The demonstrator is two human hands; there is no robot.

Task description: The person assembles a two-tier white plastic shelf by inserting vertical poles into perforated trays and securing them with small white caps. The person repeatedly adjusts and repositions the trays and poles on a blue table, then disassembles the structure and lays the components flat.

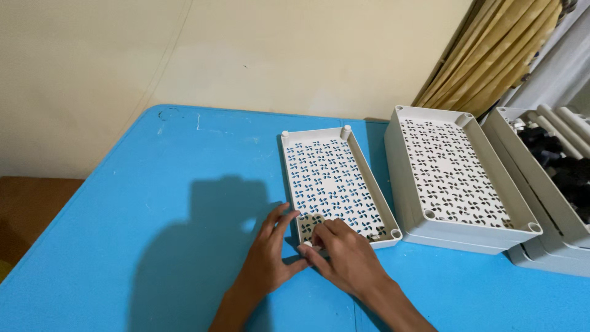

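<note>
A shallow white perforated tray (353, 150) with pinwheel-shaped holes lies on the blue table (153, 215). Short round posts stand at its corners. My left hand (268, 252) lies flat on the table against the tray's near left edge, fingers spread. My right hand (344, 255) rests on the near left corner of the tray, fingertips pinched on a small white post (308, 245) there. Whether the post is loose or fixed, I cannot tell.
A stack of similar white trays (405, 184) stands to the right of the single tray. Further right, more trays (534, 178) hold dark parts and white tubes. A cream wall runs behind the table, with a yellow curtain (491, 55) at the upper right.
</note>
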